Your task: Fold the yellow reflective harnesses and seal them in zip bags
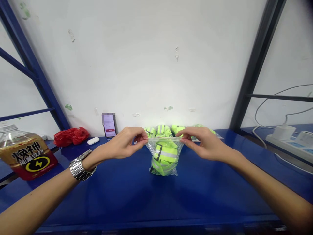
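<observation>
Between my two hands a clear zip bag (149,145) is stretched by its top edge. Inside it sits a folded neon-yellow reflective strap or vest (166,160) with silver bands and a black piece; its exact kind is not clear. My left hand (129,141) pinches the left end of the bag's top, and a metal watch (81,165) is on that wrist. My right hand (204,142) pinches the right end between thumb and fingers. Behind the bag, several similar bagged neon-yellow bundles (163,130) lie against the wall, partly hidden by my hands.
On the blue table (117,195) at left stand a large drink bottle (29,155), a red plastic bag (70,136) and a white earbud case (93,141). A phone (109,125) leans on the wall. At right lies a power strip (290,143) with chargers and cables.
</observation>
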{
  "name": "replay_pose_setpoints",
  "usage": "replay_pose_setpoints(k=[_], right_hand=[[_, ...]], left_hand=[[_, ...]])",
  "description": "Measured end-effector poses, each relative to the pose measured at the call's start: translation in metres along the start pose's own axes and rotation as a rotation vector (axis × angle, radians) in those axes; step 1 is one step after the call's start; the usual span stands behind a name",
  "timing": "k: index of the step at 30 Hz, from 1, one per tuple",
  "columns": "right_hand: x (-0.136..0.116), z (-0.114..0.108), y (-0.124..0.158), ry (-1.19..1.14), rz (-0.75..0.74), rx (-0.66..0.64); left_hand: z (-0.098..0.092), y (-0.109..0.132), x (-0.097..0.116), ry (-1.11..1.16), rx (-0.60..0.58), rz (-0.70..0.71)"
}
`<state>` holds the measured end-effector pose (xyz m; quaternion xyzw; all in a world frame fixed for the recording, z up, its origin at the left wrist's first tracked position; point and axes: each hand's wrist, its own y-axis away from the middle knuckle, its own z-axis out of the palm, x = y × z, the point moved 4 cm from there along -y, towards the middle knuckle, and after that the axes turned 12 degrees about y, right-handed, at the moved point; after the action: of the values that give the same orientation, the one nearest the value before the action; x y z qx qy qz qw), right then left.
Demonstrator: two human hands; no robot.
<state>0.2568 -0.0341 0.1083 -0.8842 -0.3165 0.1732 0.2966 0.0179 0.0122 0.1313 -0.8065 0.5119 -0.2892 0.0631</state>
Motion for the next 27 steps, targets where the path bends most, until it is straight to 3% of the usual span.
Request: replay_pose_setpoints(k=[13,22,27], right_hand=[[-0.015,0.006,-0.011,0.002,-0.022,-0.07],[-0.016,0.016,-0.011,0.125,-0.135,-0.028],[-0.016,0.013,-0.011,0.059,-0.095,-0.047]], left_hand=[[0.011,-0.007,0.008,0.027,-0.016,0.066],[0.012,-0.002,0.009,-0.063,-0.017,0.095],[0.013,-0.004,0.01,-0.018,-0.013,0.088]])
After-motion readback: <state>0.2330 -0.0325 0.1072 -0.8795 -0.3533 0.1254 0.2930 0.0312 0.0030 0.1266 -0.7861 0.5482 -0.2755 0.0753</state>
